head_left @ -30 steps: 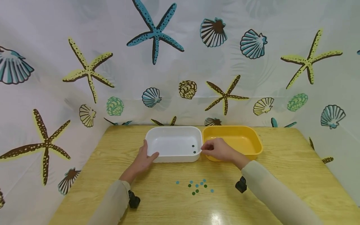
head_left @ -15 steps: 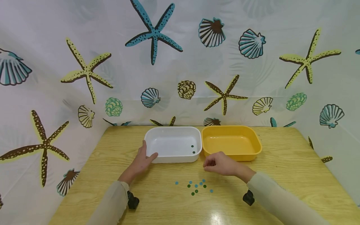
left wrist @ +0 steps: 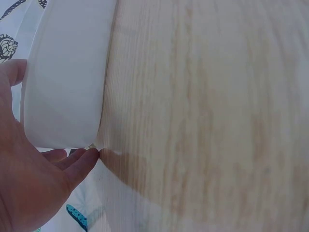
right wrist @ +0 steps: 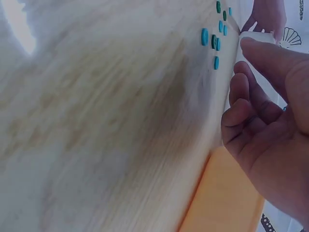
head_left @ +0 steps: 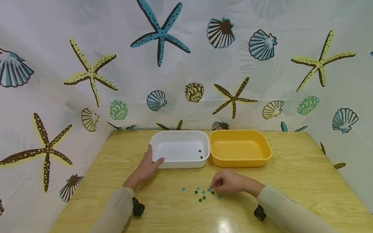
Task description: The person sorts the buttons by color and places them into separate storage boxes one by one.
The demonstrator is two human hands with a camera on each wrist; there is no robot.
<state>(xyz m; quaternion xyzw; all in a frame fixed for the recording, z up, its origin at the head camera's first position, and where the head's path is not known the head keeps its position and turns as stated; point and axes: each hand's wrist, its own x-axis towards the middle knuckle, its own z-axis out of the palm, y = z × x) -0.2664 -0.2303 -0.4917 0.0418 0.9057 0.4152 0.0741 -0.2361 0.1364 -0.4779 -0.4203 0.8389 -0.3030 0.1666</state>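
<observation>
At the left front corner of a white plastic tray (head_left: 182,164), my left hand (head_left: 146,165) grips its wall, thumb on the front side and fingers along the left end. Two green discs (head_left: 200,151) lie inside the tray near its right end. My right hand (head_left: 229,181) hovers low over the table beside a loose group of small blue discs (head_left: 203,192) and green discs (head_left: 204,197). In the right wrist view its fingers are loosely bent, with a gap between thumb and forefinger, and hold nothing visible. The hand partly covers the group's right edge in the head view.
A yellow tray (head_left: 241,163) stands against the white tray's right side. Both sit near the back of the wooden table (head_left: 175,213). A patterned cloth (head_left: 186,58) hangs behind and along both sides.
My right hand has come away from the right rim of the white tray, down and toward me to the loose discs. My left hand keeps its hold on the tray.
</observation>
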